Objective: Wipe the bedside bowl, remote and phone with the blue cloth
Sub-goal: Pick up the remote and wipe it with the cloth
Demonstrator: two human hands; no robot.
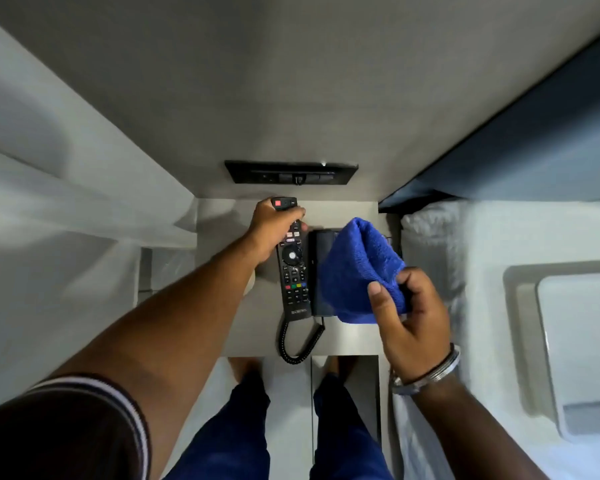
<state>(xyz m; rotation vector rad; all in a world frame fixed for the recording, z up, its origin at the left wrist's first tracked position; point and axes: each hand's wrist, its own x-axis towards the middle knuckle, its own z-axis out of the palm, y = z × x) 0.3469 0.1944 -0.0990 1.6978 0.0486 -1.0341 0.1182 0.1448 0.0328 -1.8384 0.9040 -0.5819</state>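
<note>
A long black remote point(293, 271) with coloured buttons lies lengthwise on the grey bedside table point(250, 327). My left hand point(274, 230) grips its upper end, fingers wrapped over the top. Just right of the remote sits the dark desk phone point(319, 271), its coiled cord point(297, 344) looping over the table's front edge. My right hand point(406, 317) holds the bunched blue cloth point(357, 271) over the phone's right part, hiding most of it. No bowl shows in this view.
A black switch and socket panel point(291, 172) is set in the wall behind the table. A bed with white linen point(499, 271) lies at the right, with a white tray point(579, 341) on it. A pale curtain point(49, 202) hangs at the left. My legs stand below the table's edge.
</note>
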